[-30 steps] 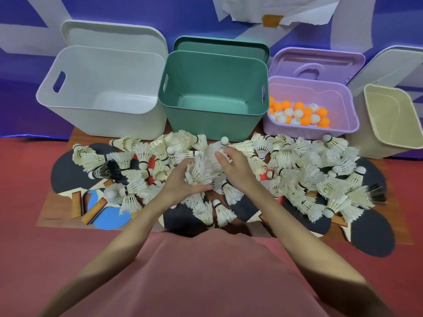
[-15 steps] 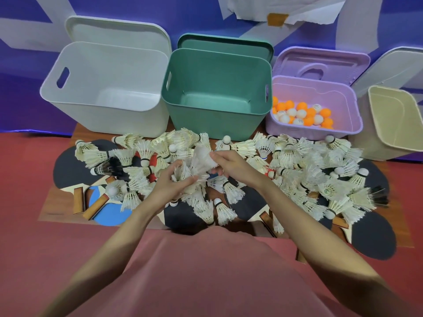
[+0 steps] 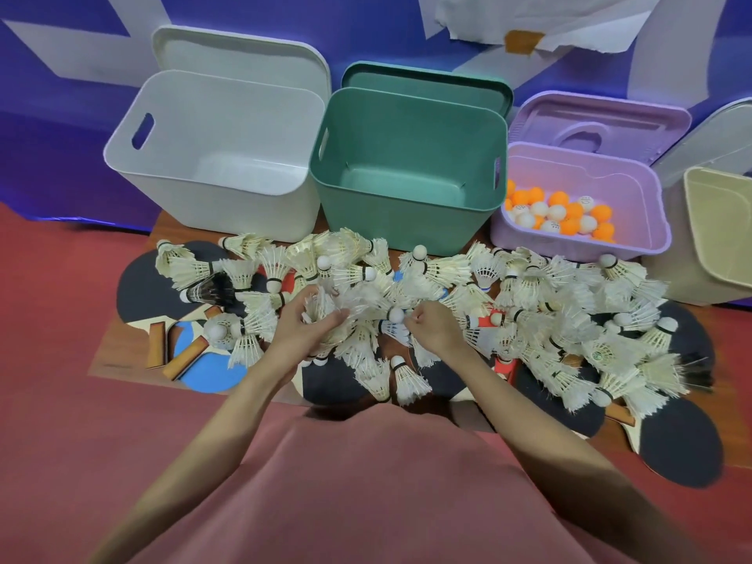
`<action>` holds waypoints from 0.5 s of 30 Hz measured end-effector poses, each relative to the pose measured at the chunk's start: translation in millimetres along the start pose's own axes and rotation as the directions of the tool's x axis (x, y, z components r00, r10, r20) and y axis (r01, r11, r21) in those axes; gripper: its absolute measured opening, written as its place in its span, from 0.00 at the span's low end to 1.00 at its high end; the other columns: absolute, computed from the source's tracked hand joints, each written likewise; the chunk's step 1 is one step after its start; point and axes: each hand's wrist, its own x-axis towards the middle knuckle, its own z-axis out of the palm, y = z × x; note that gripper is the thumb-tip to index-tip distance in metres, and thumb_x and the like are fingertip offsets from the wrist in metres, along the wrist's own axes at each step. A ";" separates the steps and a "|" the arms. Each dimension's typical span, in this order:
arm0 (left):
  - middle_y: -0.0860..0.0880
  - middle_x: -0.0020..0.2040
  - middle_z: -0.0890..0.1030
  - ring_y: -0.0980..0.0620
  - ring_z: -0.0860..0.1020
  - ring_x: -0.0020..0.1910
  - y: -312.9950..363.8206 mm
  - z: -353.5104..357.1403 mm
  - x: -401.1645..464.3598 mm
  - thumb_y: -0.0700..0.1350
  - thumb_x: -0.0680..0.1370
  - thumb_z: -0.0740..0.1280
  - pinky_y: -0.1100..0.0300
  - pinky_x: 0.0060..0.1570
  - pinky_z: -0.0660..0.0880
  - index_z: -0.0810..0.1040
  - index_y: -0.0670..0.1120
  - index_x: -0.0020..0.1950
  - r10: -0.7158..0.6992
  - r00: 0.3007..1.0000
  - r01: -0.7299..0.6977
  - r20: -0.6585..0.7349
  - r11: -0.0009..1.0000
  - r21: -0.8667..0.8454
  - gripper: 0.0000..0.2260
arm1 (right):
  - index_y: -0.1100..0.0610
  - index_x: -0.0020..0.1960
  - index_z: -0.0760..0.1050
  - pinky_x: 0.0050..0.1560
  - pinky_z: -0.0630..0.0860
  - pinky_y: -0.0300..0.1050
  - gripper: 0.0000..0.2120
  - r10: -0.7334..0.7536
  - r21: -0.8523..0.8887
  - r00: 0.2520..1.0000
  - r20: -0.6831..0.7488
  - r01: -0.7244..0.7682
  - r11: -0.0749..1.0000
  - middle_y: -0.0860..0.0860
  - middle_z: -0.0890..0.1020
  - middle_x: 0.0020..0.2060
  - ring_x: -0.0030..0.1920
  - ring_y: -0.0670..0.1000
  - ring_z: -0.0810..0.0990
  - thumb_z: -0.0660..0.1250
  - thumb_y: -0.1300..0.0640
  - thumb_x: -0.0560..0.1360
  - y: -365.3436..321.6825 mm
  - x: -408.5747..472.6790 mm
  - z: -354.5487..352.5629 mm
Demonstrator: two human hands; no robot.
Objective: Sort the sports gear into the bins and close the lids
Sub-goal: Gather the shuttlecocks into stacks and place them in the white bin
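Head view shows the left hand [image 3: 303,333] now cupping a thicker bunch of shuttlecocks [image 3: 325,311] than a moment ago, while the right hand [image 3: 433,325] has dropped back into the pile [image 3: 541,303] to pinch another, so gathering continues and the green bin [image 3: 407,205] stays empty.

There are four bins: a white bin [image 3: 211,156], a green bin [image 3: 407,164], a purple bin [image 3: 582,197] and a tan bin [image 3: 720,230]. All four lids are open. The purple one holds about twenty little balls [image 3: 557,215] (orange and white). The shuttlecocks [image 3: 541,303] are too many to count. Two hands show.
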 end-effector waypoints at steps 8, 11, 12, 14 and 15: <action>0.49 0.56 0.82 0.41 0.79 0.55 -0.9 -6.7 -3.1 0.54 0.65 0.78 0.36 0.57 0.72 0.76 0.65 0.52 0.085 0.996 -0.084 -0.004 0.993 0.081 0.19 | 0.61 0.60 0.73 0.45 0.71 0.47 0.14 -0.209 -0.112 0.977 0.042 0.213 0.971 0.58 0.74 0.51 0.52 0.59 0.77 0.54 0.58 0.80 -41.6 7.2 -1.2; 0.56 0.51 0.81 0.52 0.81 0.51 3.2 -11.0 -11.6 0.48 0.66 0.79 0.49 0.51 0.78 0.76 0.61 0.52 0.122 0.992 -0.125 0.031 0.988 0.093 0.19 | 0.61 0.64 0.67 0.46 0.70 0.49 0.17 -0.188 -0.117 0.981 0.052 0.193 0.974 0.59 0.72 0.55 0.55 0.59 0.75 0.52 0.53 0.80 -50.8 9.6 6.5; 0.57 0.48 0.81 0.57 0.81 0.45 4.6 -12.3 -14.2 0.45 0.67 0.79 0.56 0.45 0.78 0.75 0.59 0.51 0.136 0.990 -0.140 0.046 0.987 0.083 0.19 | 0.60 0.68 0.64 0.49 0.71 0.50 0.19 -0.211 -0.139 0.975 0.065 0.218 0.966 0.59 0.72 0.57 0.57 0.59 0.74 0.53 0.51 0.80 -52.7 11.0 9.8; 0.55 0.41 0.79 0.63 0.77 0.30 7.3 -13.9 -19.3 0.40 0.67 0.78 0.69 0.32 0.71 0.74 0.57 0.52 0.147 0.986 -0.152 0.074 0.986 0.071 0.21 | 0.57 0.70 0.61 0.52 0.73 0.52 0.23 -0.259 -0.196 0.954 0.148 0.285 0.938 0.60 0.71 0.58 0.57 0.59 0.73 0.59 0.49 0.79 -54.6 16.5 15.6; 0.54 0.39 0.78 0.64 0.74 0.26 7.7 -14.3 -21.3 0.37 0.67 0.77 0.71 0.28 0.69 0.72 0.57 0.52 0.142 0.986 -0.147 0.086 0.987 0.062 0.23 | 0.56 0.71 0.59 0.52 0.74 0.53 0.26 -0.259 -0.216 0.945 0.200 0.300 0.929 0.60 0.70 0.58 0.56 0.60 0.74 0.63 0.51 0.77 -55.4 19.4 17.2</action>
